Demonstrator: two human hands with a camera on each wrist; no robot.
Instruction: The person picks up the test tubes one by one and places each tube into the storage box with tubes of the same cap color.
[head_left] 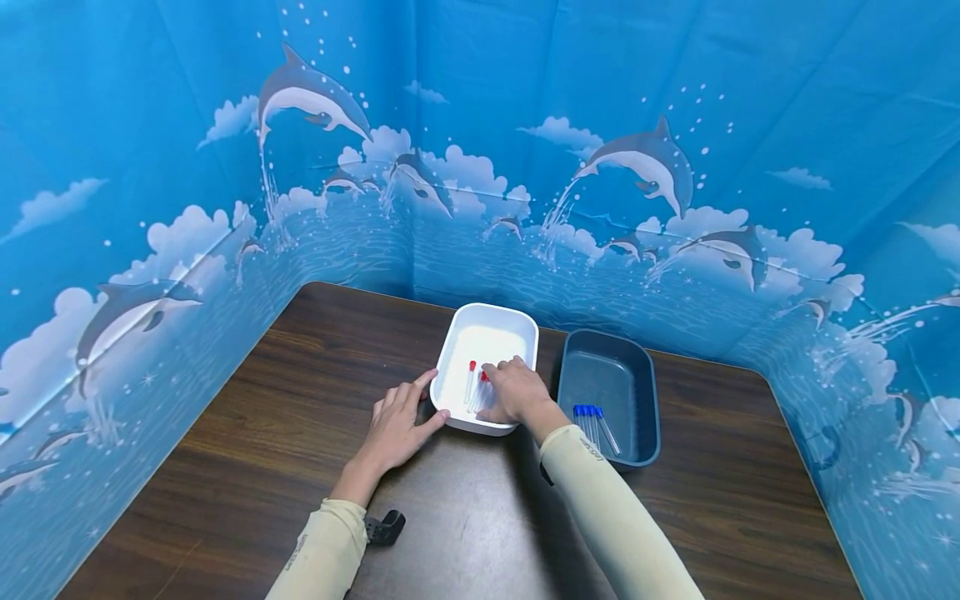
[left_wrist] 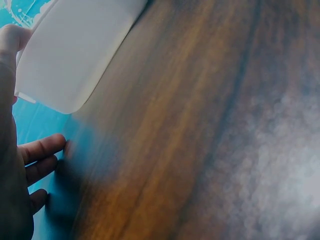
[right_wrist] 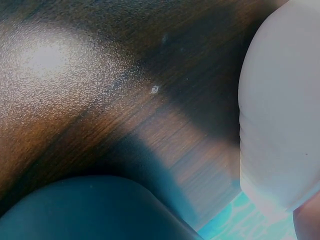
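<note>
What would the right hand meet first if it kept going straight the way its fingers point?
Probably the far wall of the white tray, since the right hand points across its bare floor; depth is uncertain.

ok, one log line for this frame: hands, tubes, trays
left hand steadies white tray rim | right hand on red-capped tubes inside it | blue-capped tubes in dark tray alongside

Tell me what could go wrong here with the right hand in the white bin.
1. The right hand covers the red-capped tubes in the white bin; its grip on them is hidden, so one might slip.
2. The left hand only steadies the bin's near rim, so the bin could slide toward the blue bin.
</note>
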